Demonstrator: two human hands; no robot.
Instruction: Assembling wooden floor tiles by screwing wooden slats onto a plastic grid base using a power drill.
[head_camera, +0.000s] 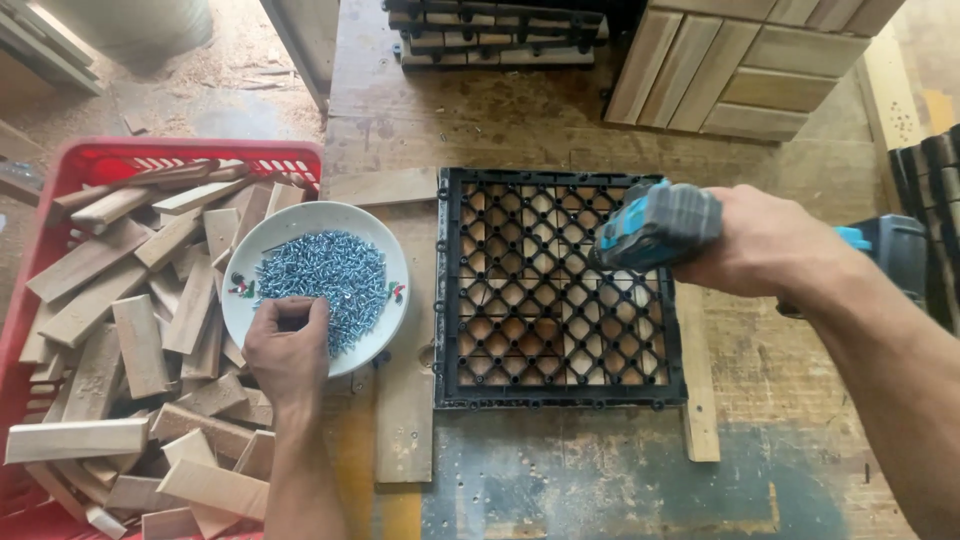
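My left hand (290, 350) reaches into a white bowl (262, 240) heaped with silver screws (325, 275); its fingers curl into the pile, and whether they grip any screw is hidden. My right hand (765, 245) grips a teal and grey cordless drill (660, 225), held over the right side of a black plastic grid tile (555, 290). The tile lies flat on the workbench, with wooden slats showing through its openings.
A red crate (110, 160) full of short wooden pieces stands at the left, partly under the bowl. Wooden strips frame the tile on the worn bench (560, 470). Stacked black grids (495, 35) and finished wooden tiles (750, 65) lie at the back.
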